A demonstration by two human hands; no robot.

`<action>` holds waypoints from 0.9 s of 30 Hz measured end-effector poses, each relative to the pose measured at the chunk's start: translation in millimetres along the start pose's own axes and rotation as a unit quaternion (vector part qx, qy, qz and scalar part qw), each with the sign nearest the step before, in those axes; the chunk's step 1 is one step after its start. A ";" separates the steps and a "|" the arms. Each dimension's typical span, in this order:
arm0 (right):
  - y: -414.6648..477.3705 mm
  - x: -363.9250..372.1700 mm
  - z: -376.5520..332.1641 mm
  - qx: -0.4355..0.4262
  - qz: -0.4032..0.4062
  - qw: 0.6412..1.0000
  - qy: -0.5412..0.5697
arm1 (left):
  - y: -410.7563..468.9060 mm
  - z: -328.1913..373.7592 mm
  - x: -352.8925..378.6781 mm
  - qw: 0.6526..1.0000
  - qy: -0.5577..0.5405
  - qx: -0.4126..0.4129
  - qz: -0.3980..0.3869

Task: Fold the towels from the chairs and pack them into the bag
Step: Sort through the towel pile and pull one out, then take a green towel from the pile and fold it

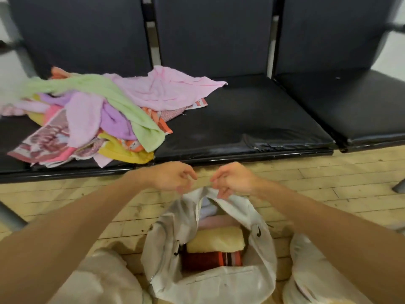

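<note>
The loose towels (87,115) are lying heaped on the chair seats (241,119), up and left of the left hand (173,177), which is curling its fingers at the far rim of the bag (163,244), grip unclear, while the right hand (232,179) is pinching that rim above the folded towels (215,240) lying inside.

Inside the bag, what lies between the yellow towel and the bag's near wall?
A folded red striped towel, touching the yellow towel; the head view shows it.

A heap of unfolded towels (92,115) sprawls over the left black chair seat (13,137) onto the middle seat (241,119) (pink, green, yellow among them). A white bag (219,279) sits on the wooden floor (317,183).
</note>
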State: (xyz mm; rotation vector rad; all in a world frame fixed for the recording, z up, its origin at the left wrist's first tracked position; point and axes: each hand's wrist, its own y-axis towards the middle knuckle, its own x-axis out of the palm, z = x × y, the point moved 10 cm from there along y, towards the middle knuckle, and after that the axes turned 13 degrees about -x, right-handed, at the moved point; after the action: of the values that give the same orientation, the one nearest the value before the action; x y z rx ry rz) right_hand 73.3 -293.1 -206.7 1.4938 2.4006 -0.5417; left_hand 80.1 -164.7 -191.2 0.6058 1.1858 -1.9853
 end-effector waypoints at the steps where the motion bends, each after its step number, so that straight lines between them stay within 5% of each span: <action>1: 2.9 -8.1 -21.9 -0.028 0.009 0.999 -0.013 | -11.4 4.3 -15.8 0.999 -0.009 0.011 0.029; 7: 43.7 -22.4 -106.7 -0.114 0.054 0.991 -0.041 | -74.3 -16.4 -113.6 0.971 -0.060 0.014 0.231; 13: 106.5 12.3 -145.7 -0.160 0.087 0.980 -0.079 | -110.4 -102.8 -159.9 0.889 -0.018 -0.079 0.451; 20: 171.4 62.8 -156.0 -0.170 0.085 0.976 -0.105 | -118.5 -138.2 -170.4 0.854 -0.215 -0.104 0.462; 23: 166.1 49.0 -164.2 -0.193 0.138 0.970 -0.056 | -118.5 -131.8 -168.7 0.823 -0.364 -0.090 0.426; 27: 139.4 14.1 -190.8 -0.254 0.173 0.951 -0.043 | -117.1 -105.6 -168.0 0.810 -0.420 -0.058 0.405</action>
State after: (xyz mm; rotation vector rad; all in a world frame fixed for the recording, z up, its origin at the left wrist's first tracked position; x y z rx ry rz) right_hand 187.8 -141.3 -65.7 1.5498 1.9390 0.0861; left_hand 95.1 23.2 -58.8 0.0687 0.3606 -1.1727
